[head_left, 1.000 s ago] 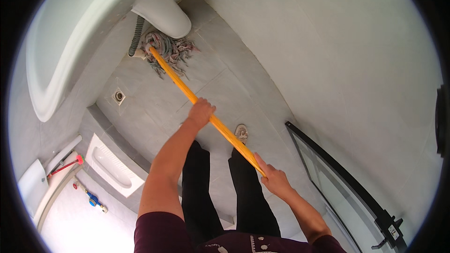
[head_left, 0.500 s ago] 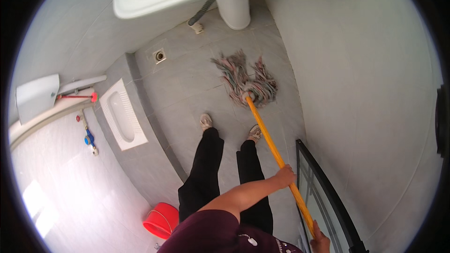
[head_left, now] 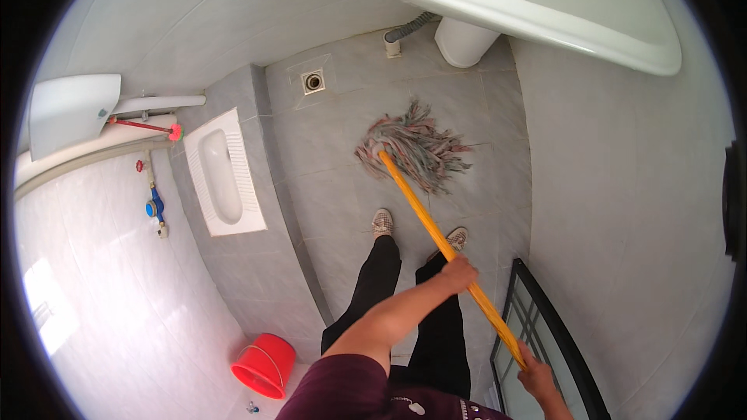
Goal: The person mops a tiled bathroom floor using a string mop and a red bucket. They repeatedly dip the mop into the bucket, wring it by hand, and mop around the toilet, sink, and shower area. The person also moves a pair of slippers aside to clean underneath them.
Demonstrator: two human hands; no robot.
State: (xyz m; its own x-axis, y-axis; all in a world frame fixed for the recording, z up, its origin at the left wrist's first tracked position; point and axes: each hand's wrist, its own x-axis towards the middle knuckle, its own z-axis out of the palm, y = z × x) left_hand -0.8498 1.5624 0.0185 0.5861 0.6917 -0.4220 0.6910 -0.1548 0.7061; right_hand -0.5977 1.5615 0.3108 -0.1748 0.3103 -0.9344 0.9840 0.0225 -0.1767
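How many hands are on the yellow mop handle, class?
2: the left hand partway along the handle, the right hand near its end away from the mop head.

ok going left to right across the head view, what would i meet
Blue water meter → white squat toilet → square floor drain → string mop head → right grip, closed on the yellow mop handle.
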